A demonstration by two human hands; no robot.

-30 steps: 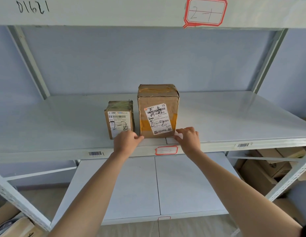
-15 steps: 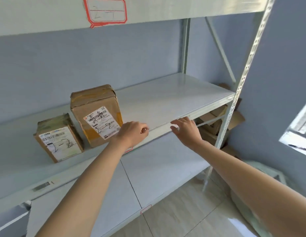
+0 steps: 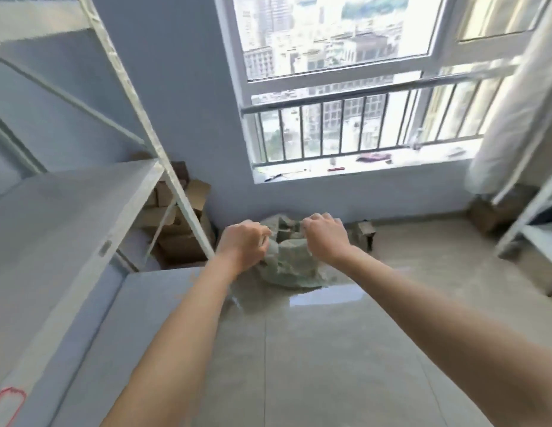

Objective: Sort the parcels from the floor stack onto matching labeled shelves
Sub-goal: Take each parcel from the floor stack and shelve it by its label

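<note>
Both hands have left the shelf edge and swung right with the head, away from the two shelved 2-2 boxes. Left hand (image 3: 242,246) and right hand (image 3: 325,238) hang out front, fingers loosely curled, holding nothing (likely pre-shaped for the next pickup). Beyond the fingertips, between both hands, sits the floor stack (image 3: 288,263): parcels in a pale sack, under the window (image 3: 345,87). Shelf (image 3: 68,195) lies left of the left fingers. Loose cartons (image 3: 179,229) are behind its post, probably not part of the sort.
</note>
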